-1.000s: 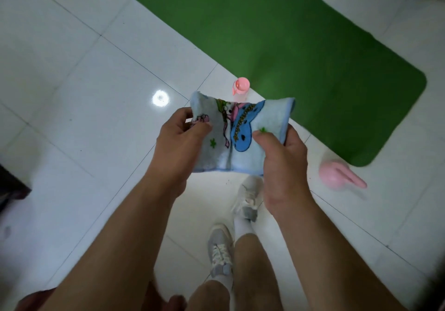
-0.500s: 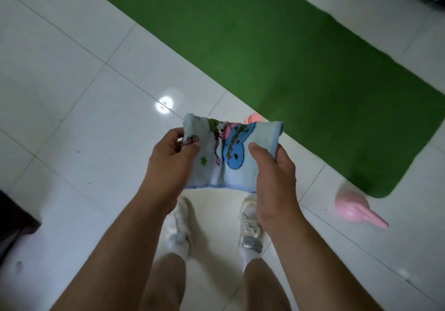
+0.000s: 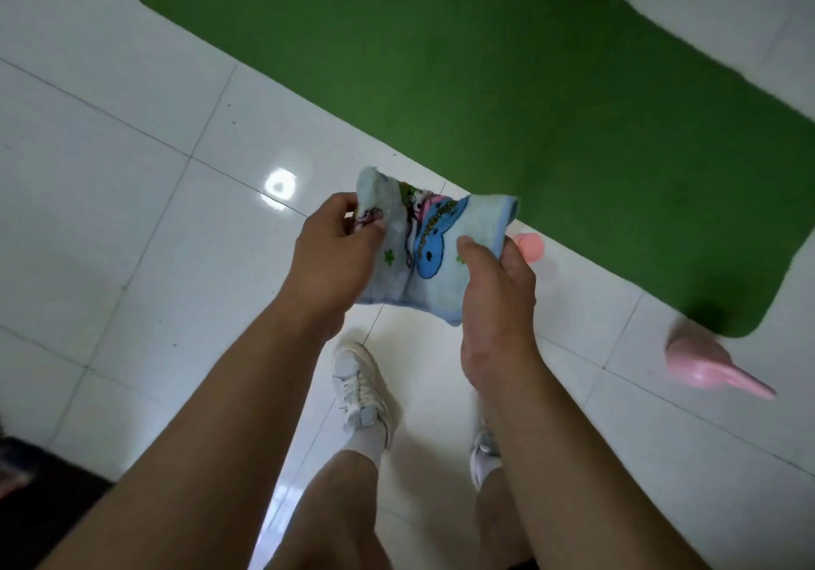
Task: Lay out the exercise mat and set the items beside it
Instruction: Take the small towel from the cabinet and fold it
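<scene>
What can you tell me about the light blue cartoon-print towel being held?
The small light blue towel, terry-like cloth, is folded and slightly bunched, printed with a blue-and-pink cartoon figure and green stars, with a darker blue hem. It is held in the air above the white tiled floor, near the green exercise mat's long edge. The left hand pinches its left end; the right hand grips its lower right corner.

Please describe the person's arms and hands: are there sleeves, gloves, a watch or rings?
Nothing is worn. The left arm and right arm are bare as far as the picture shows, without sleeves. The left hand and right hand have no gloves. No watch or bracelet shows, and no rings on the fingers in view.
</scene>
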